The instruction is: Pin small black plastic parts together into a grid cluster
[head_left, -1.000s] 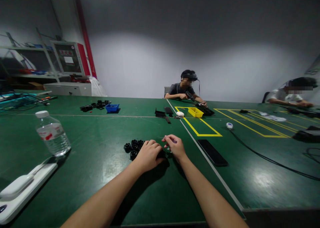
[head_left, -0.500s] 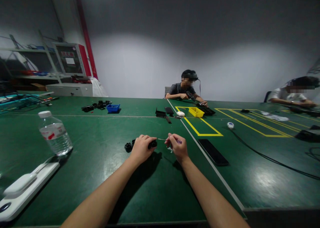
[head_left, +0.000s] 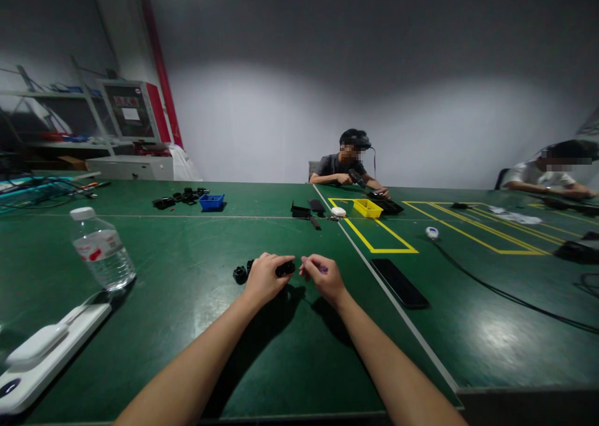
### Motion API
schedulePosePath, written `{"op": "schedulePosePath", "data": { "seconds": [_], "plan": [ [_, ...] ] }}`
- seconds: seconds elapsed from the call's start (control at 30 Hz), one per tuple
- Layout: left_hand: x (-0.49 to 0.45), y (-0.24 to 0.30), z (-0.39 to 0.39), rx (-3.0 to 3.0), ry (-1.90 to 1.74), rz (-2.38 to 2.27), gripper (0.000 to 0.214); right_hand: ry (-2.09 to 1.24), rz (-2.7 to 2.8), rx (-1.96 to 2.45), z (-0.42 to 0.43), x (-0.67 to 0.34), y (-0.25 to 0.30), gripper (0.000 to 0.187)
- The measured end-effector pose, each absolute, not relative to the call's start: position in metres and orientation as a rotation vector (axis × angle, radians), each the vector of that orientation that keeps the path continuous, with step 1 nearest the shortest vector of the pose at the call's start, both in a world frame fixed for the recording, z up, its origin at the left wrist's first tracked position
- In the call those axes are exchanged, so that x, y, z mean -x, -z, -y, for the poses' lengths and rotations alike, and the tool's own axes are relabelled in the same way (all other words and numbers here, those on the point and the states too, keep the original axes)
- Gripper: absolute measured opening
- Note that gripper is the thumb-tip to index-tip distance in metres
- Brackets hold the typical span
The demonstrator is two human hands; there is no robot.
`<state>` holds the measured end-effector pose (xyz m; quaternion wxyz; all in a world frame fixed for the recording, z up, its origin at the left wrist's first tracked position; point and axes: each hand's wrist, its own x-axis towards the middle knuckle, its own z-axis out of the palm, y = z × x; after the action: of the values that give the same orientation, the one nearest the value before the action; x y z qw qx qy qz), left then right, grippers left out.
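My left hand [head_left: 263,276] is closed around a small black part [head_left: 285,268], held just above the green table [head_left: 187,301]. My right hand [head_left: 319,277] is pinched on a thin tool with a purple end [head_left: 322,269], its tip right against the black part. Behind my left hand lies a small pile of black ring-shaped parts [head_left: 240,274], partly hidden by the hand.
A water bottle [head_left: 100,249] stands at the left, with a white device on a tray [head_left: 42,351] near the front left corner. A black phone [head_left: 399,282] lies to the right. A blue bin [head_left: 211,201], a yellow bin [head_left: 367,209] and two other seated people are further back.
My left hand has lifted a black part off the pile. My right hand has moved left, bringing the tool's tip up to the part.
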<state>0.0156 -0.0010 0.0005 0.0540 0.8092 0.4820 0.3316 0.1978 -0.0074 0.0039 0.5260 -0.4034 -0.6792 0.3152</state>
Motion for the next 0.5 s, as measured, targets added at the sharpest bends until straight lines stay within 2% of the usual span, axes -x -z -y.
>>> {"op": "schedulePosePath", "data": {
  "seconds": [0.23, 0.5],
  "plan": [
    [-0.0167, -0.0030, 0.0042, -2.452, -1.011, -1.454, 0.037, -0.691, 1.715, 0.983, 0.0062, -0.1997, -0.0017, 0.035],
    [-0.0172, -0.0026, 0.0051, -2.554, -0.927, -1.475, 0.028, -0.822, 1.763, 0.902, 0.0056, -0.1988, -0.0004, 0.022]
  ]
}}
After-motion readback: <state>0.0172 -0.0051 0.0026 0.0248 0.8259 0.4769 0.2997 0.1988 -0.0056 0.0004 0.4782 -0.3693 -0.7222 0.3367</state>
